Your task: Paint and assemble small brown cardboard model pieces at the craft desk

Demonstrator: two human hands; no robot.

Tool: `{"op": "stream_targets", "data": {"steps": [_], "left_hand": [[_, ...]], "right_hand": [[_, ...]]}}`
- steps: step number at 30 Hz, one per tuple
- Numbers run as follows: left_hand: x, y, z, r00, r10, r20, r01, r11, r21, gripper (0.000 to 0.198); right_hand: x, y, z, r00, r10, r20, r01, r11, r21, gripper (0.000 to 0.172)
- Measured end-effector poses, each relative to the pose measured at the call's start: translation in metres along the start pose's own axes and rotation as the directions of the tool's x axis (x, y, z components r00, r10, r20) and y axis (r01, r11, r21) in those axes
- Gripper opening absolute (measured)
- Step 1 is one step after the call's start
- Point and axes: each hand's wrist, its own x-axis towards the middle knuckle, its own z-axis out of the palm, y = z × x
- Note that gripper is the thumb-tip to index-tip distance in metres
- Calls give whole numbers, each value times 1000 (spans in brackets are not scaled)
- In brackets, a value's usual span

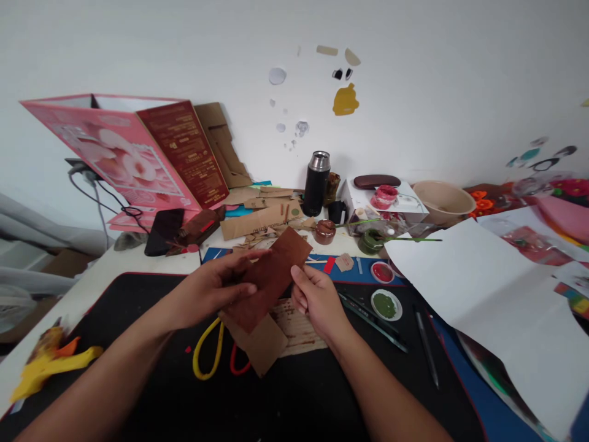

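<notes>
A rectangular piece of brown-painted cardboard (276,270) is held up at a tilt between my hands. My left hand (214,285) grips its left side, with the thumb lying across the front. My right hand (319,301) pinches the right edge between thumb and curled fingers. Just below hangs or lies a plain tan cardboard piece (264,347); whether it joins the brown one I cannot tell. Beneath them a paint-stained pale sheet (297,328) rests on the black mat (156,393). Scissors with a yellow loop (197,355) and a red loop are partly covered by the cardboard.
A yellow glue gun (53,365) lies at the left. Pens (375,322) and lids of green paint (386,305) and red paint (382,272) sit right. Behind stand paint jars (325,232), a black thermos (315,187), cardboard scraps (257,222) and a pink box (124,153). White paper (488,276) covers the right.
</notes>
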Motion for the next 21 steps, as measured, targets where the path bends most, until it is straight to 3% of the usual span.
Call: {"op": "stream_targets", "data": {"steps": [5,12,17,21], "left_hand": [[1,-1,2,1000,-12,21,12,1000,10,52],[1,2,2,993,-67,-97,54,990,-134,53],[3,-4,-7,965,-183,-189,125,951,-283,59],[6,-7,-9,947,-266,-182,184,909,-374,64]], "right_hand": [[0,-4,1,1000,29,7,-30,998,52,58],[-1,-7,2,999,41,9,-41,996,81,57],[2,-10,-2,987,-82,-136,83,996,7,51],[1,-10,-3,960,-231,-158,204,964,-170,40]]}}
